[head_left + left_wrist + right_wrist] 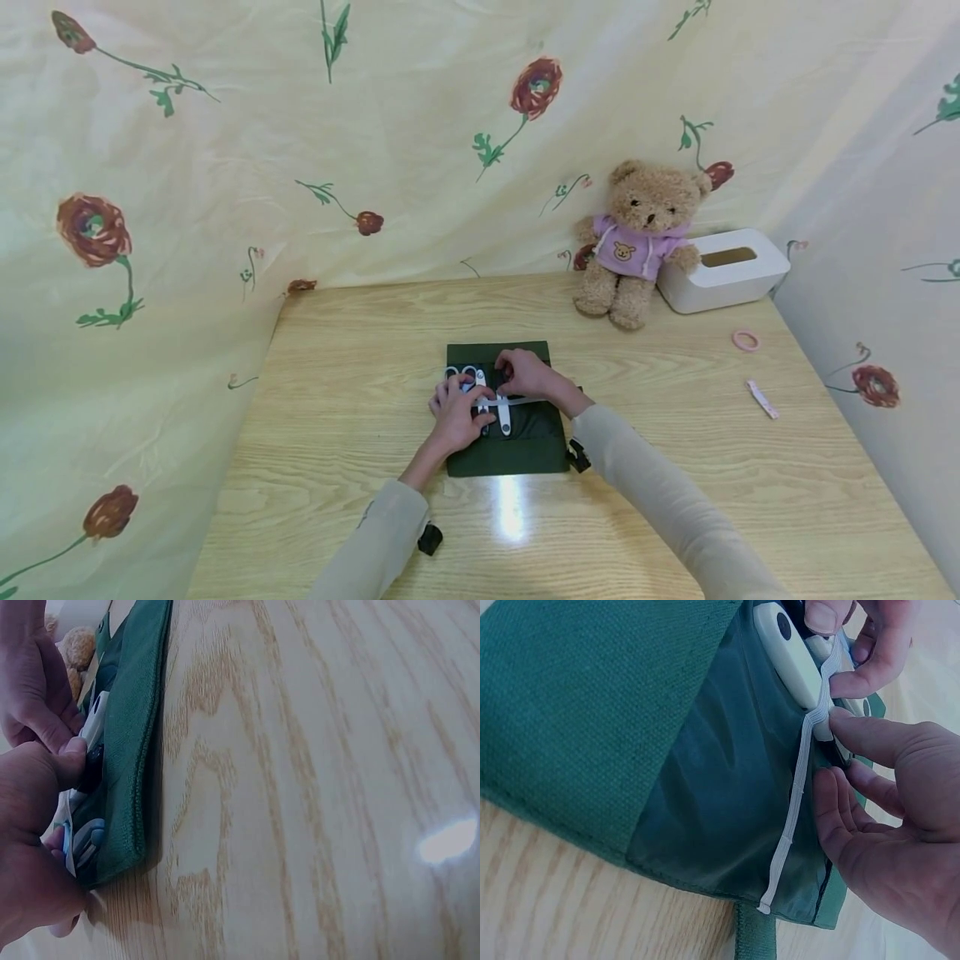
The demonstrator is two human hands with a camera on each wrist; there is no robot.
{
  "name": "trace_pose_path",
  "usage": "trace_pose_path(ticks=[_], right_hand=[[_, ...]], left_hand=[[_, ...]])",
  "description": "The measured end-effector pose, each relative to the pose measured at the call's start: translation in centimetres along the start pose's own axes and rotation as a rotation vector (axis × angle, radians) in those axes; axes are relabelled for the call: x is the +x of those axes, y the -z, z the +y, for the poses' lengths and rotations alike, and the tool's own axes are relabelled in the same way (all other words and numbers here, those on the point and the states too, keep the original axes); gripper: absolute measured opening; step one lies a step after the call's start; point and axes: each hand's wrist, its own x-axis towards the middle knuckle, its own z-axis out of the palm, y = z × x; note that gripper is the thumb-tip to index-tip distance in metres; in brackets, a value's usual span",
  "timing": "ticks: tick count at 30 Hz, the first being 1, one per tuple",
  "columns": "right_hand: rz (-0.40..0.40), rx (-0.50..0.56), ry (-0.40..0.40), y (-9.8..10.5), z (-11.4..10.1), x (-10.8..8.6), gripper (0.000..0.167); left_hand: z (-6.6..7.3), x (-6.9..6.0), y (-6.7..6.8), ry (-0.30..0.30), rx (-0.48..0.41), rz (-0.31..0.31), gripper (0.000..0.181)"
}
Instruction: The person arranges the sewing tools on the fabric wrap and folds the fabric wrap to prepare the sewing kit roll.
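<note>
The white folding tool [786, 658] lay on the open green pouch [504, 457], itself flat on the counter [360, 367], with the white elastic band [791, 814] crossing the tool near one end. The right hand [525, 375] pinched that end between thumb and fingertips; the left hand [457, 417] reached over the neighbouring tools, a finger touching the band, but whether it gripped anything could not be told. The likeliest trouble was the band: if tugged while bunched at the tool, it could have snapped back or rolled off the end, leaving the tool loose. A sideways pull could also have dragged the scissors [88, 831] askew, since they sat close under the left hand. The tool's dark end was beside the right fingertips; were it a blade, a slip could have nicked them. With nothing pinning the pouch's near edge, a hard pull might have shifted everything.
</note>
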Motion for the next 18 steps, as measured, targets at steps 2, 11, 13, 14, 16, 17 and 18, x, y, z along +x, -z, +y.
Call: trace_pose_path(ticks=[2,11,13,14,16,17,18], right_hand=[[-0.001,0.002,0.004,0.05,-0.03,-0.02,0.039],[0.004,-0.009,0.002,0.04,0.24,0.01,0.039],[0.003,-0.005,-0.001,0.07,0.16,-0.08,0.039],[0.003,-0.004,-0.006,0.08,0.13,-0.11,0.039],[0.003,0.000,-0.007,0.08,0.06,-0.18,0.039],[0.001,0.002,-0.005,0.06,0.05,-0.21,0.039],[0.001,0.004,-0.003,0.05,0.04,-0.24,0.039]], left_hand=[[0.04,-0.01,0.09,-0.002,-0.004,-0.003,0.020],[0.01,-0.01,0.02,-0.003,0.009,-0.009,0.021],[0.04,-0.04,0.03,0.002,0.010,-0.009,0.021],[0.05,-0.05,0.04,0.003,0.008,-0.010,0.021],[0.06,-0.08,0.07,0.004,0.007,-0.010,0.021],[0.09,-0.12,0.10,0.002,0.004,-0.008,0.021],[0.10,-0.14,0.11,0.003,0.003,-0.007,0.021]])
